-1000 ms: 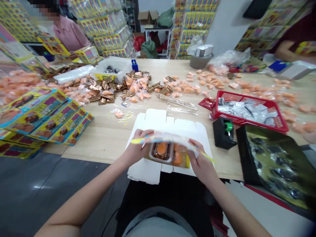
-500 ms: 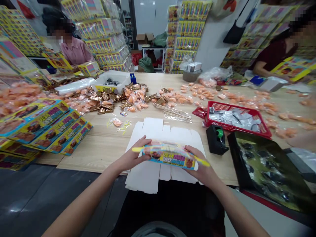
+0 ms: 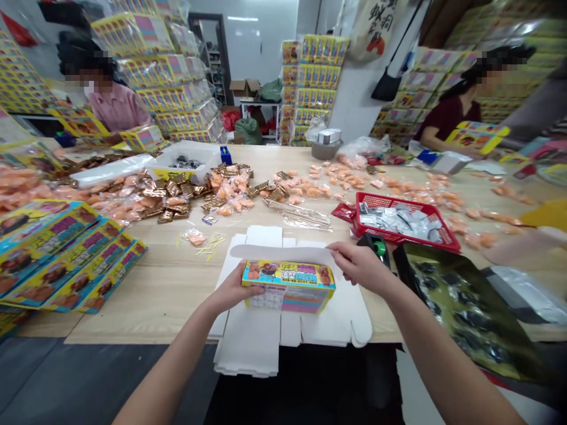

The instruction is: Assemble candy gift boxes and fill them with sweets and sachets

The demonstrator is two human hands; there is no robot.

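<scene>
A yellow and blue printed cardboard box (image 3: 287, 283) stands over a stack of flat white box blanks (image 3: 252, 348) at the table's front edge. My left hand (image 3: 237, 290) is closed on its left end, thumb across the front. A long white flap (image 3: 283, 254) stands up along the back of the box. My right hand (image 3: 358, 265) pinches the right end of this flap between thumb and fingers. The box's inside is hidden from me.
Finished boxes (image 3: 66, 254) are stacked at left. Orange packets and brown sachets (image 3: 177, 200) lie across the table. To the right are a red basket (image 3: 361, 223) of silver sachets, a tape dispenser (image 3: 379, 245) and a dark tray (image 3: 509, 348). Two people sit across the table.
The box has turned so its printed front and lower panel now show. My right hand has moved up from the box's right end to the flap, which is now raised. The view has shifted right.
</scene>
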